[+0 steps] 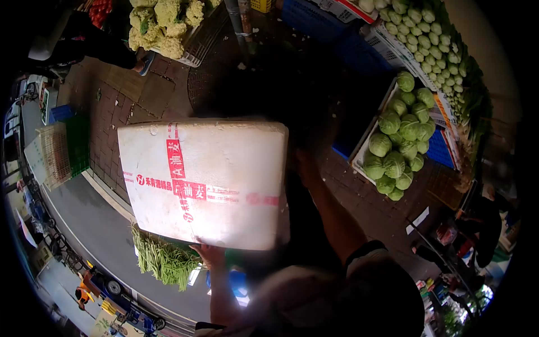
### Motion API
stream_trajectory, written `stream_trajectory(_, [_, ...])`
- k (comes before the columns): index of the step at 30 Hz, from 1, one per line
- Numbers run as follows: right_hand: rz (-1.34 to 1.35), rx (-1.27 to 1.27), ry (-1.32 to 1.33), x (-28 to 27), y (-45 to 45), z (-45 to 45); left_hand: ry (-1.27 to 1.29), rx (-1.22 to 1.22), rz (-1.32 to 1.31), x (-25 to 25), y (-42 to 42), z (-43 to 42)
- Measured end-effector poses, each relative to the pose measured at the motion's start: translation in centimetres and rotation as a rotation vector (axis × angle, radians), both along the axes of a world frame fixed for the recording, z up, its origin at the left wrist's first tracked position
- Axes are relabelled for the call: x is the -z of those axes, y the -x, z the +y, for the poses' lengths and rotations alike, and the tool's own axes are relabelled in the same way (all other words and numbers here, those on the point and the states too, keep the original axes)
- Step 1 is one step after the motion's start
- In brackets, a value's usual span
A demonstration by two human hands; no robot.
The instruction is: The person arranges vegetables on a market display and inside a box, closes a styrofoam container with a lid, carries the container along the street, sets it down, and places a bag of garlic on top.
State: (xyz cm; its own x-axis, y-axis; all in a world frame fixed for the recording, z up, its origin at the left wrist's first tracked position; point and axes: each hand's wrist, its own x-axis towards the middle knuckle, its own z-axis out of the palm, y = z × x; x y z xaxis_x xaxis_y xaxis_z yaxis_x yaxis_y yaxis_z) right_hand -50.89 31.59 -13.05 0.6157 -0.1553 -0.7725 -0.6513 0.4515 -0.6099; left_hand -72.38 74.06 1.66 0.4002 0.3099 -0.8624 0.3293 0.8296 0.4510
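A white foam box (224,160) with red-printed tape lies between the two separated hands: the left hand (210,256) grips its near edge; the right hand (304,168) is beside its right side, grip hidden in shadow. Green beans (163,259) lie left of the left hand, cabbages (401,135) right of the right.

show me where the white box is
In the head view, the white box is left of centre, above the green beans, the left hand at its lower edge, the right hand by its right side.
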Motion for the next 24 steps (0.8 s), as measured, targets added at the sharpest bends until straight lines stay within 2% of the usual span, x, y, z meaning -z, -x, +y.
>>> stream_trajectory(1, [-0.034, -0.005, -0.014, 0.8, -0.2, -0.6, -0.004, 0.105, -0.057, 3.3, 3.9, 0.6])
stream_trajectory(3, [-0.1, -0.02, -0.041, 2.9, -1.0, -2.0, -0.238, 0.437, -0.029, 3.1, 4.2, -0.7])
stream_trajectory(6, [0.01, 0.061, -0.04, -1.1, -6.5, -3.0, -0.583, 0.916, -0.008, 3.1, 4.4, -3.5])
stream_trajectory(8, [-0.045, -0.057, -0.006, -3.3, -10.0, -3.8, -0.712, 0.958, 0.063, 4.2, 4.7, -3.7])
stream_trajectory(9, [-0.072, -0.117, 0.012, -3.5, -11.2, -4.0, -0.723, 0.843, 0.13, 5.5, 5.8, -3.4])
stream_trajectory(12, [-0.197, -0.188, 0.06, -1.9, -13.8, -3.8, -0.552, 0.447, 0.181, 3.7, 4.4, -5.5])
stream_trajectory(14, [-0.29, -0.245, 0.189, -1.4, -14.5, -2.7, -0.46, 0.408, 0.112, 4.0, 4.6, -5.9])
stream_trajectory(17, [-0.501, -0.303, 0.298, 1.8, -12.5, -0.2, -0.555, 0.795, 0.052, 4.1, 6.2, -5.3])
stream_trajectory(18, [-0.533, -0.271, 0.255, 1.7, -12.2, 0.6, -0.66, 0.973, 0.095, 4.4, 6.0, -5.2])
stream_trajectory(19, [-0.565, -0.24, 0.212, 1.6, -11.8, 1.4, -0.65, 0.958, 0.123, 4.0, 5.5, -5.6])
stream_trajectory(21, [-0.507, -0.095, -0.008, -1.9, -12.3, 2.7, -0.63, 0.925, 0.179, 3.3, 4.4, -6.5])
stream_trajectory(22, [-0.47, -0.094, -0.074, -1.5, -12.5, 2.9, -0.591, 0.865, 0.18, 2.5, 3.7, -7.4])
stream_trajectory(24, [-0.393, -0.095, -0.201, 0.3, -12.5, 2.6, -0.446, 0.545, 0.213, 1.9, 3.2, -7.9])
